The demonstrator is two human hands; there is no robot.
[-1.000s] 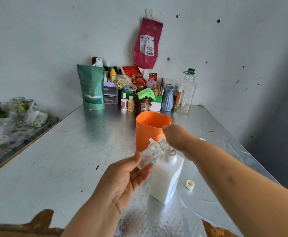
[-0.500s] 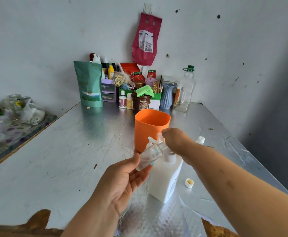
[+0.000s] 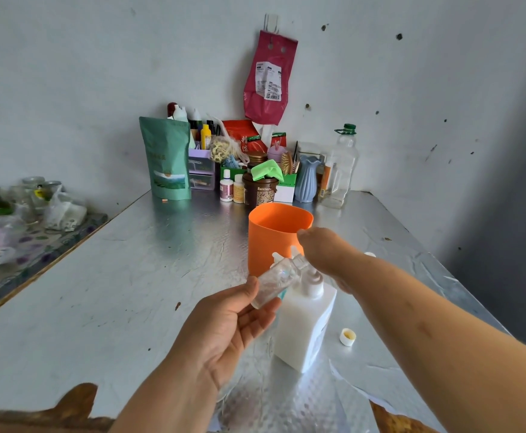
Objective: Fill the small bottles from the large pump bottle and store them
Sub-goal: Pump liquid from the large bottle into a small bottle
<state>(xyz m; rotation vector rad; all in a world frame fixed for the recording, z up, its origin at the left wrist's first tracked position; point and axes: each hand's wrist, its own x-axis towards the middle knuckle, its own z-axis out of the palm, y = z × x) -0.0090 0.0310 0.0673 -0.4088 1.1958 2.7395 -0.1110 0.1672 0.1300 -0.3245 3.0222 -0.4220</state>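
A large white pump bottle (image 3: 305, 326) stands on the foil-covered table (image 3: 130, 292). My left hand (image 3: 224, 326) holds a small clear bottle (image 3: 275, 281) tilted, its mouth at the pump's nozzle. My right hand (image 3: 324, 251) rests on top of the pump head, palm down, hiding most of the pump. Just behind stands an orange container (image 3: 271, 235), and white bottle tips show at its near side. A small white cap (image 3: 348, 336) lies on the table right of the pump bottle.
Clutter lines the back wall: a green pouch (image 3: 166, 159), small bottles (image 3: 226, 190), a brown jar (image 3: 259, 190), a blue vase (image 3: 307, 179) and a clear jug (image 3: 339, 170). Glass jars (image 3: 33, 195) sit on a side surface at left. A white object (image 3: 369, 254) peeks out behind my right arm.
The view shifted slightly. My right hand stays on the pump head and my left hand keeps the small bottle at the nozzle; both have barely moved.
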